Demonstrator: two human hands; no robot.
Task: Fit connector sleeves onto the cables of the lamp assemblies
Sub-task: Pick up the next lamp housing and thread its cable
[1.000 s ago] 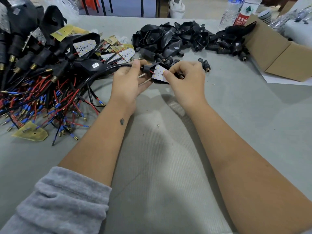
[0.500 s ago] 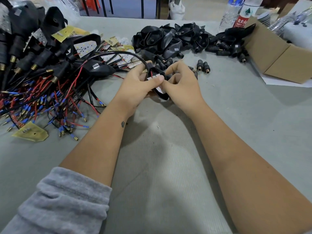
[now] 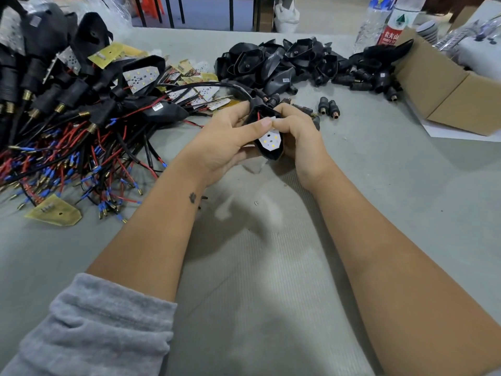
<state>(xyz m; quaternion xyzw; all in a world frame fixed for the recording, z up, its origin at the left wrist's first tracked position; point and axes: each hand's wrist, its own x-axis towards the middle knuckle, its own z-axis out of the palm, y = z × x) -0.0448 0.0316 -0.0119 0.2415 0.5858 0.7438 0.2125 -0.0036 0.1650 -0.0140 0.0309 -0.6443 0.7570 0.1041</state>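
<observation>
Both hands hold one lamp assembly above the table's middle: a black pointed housing with a white LED board facing up. My left hand grips its left side, thumb pressing on the board's top edge. My right hand grips the right side with curled fingers. A black cable arcs from the housing's top toward the left pile. Two loose black connector sleeves with copper ends lie just right of my right hand.
A pile of wired lamp assemblies with red and black leads fills the left. Empty black housings heap at the back. A cardboard box and bottles stand at the back right. A yellow circuit board lies front left.
Both hands drew the lamp assembly toward me, away from the piles. It has turned so its pointed end faces me, and its cable now trails in an arc behind.
</observation>
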